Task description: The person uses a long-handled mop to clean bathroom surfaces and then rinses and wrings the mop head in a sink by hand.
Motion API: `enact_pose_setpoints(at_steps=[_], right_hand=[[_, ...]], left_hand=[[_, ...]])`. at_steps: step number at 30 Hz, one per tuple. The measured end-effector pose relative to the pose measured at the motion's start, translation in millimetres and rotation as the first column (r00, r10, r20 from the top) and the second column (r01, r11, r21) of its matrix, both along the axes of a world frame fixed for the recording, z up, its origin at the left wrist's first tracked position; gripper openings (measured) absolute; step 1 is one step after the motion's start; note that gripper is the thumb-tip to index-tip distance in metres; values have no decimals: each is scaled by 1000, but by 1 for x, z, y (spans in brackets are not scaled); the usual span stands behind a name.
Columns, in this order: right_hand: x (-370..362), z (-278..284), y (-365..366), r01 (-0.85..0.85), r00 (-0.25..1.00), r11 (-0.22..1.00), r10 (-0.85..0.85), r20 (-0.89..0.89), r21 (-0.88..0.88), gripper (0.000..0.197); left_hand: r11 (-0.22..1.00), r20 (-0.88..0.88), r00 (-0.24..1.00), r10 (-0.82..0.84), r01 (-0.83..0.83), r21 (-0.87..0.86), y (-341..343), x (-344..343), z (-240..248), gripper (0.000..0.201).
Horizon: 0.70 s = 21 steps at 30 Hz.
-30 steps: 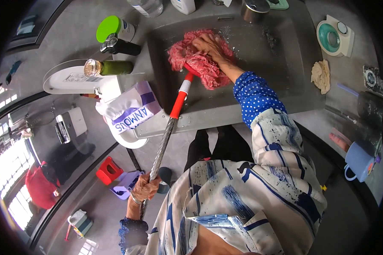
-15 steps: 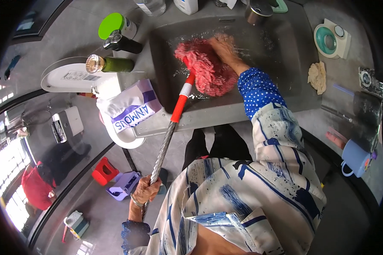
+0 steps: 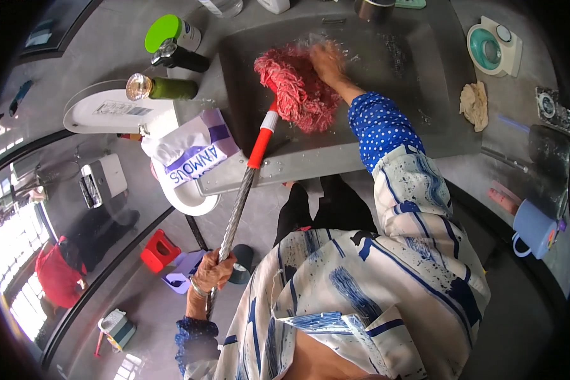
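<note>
A mop with a red stringy head (image 3: 294, 88) lies in a grey sink (image 3: 386, 136). Its metal handle (image 3: 234, 218), with a red and white collar near the head, slants down to my left hand (image 3: 212, 272), which grips the handle low beside my body. My right hand (image 3: 326, 60) reaches into the sink in a blue dotted sleeve and presses on the wet mop strands at the far side, where water splashes.
On the counter left of the sink stand a green-lidded jar (image 3: 168, 31), a dark bottle (image 3: 180, 57) and a green bottle (image 3: 158, 87). A white and purple bag (image 3: 190, 155) hangs at the counter edge. A round teal and white container (image 3: 491, 44), a rag (image 3: 474, 104) and a blue mug (image 3: 532, 228) are at right. A red stool (image 3: 158, 250) stands on the floor.
My right hand has slid from the middle of the mop head to its far right side, and the mop head has shifted slightly. My left hand still holds the handle.
</note>
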State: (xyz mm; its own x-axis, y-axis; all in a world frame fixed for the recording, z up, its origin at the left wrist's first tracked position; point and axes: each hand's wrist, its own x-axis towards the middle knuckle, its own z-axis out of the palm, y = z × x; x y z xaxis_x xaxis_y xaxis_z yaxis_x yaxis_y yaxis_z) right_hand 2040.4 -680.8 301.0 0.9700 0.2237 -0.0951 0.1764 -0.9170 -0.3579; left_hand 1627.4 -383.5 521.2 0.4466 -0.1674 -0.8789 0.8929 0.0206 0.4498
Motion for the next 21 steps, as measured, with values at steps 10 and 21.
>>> enact_pose_setpoints(at_steps=[10,21], right_hand=[[-111,57,77,-438,889,829,341,306,348,38],[-58,12,3,-167,983,928,181,-13,334,45]], left_hand=[[999,13,1000,23,-22,-38,-23,14,-2,19],[999,-65,997,32,-35,-37,-23,16,-3,12]])
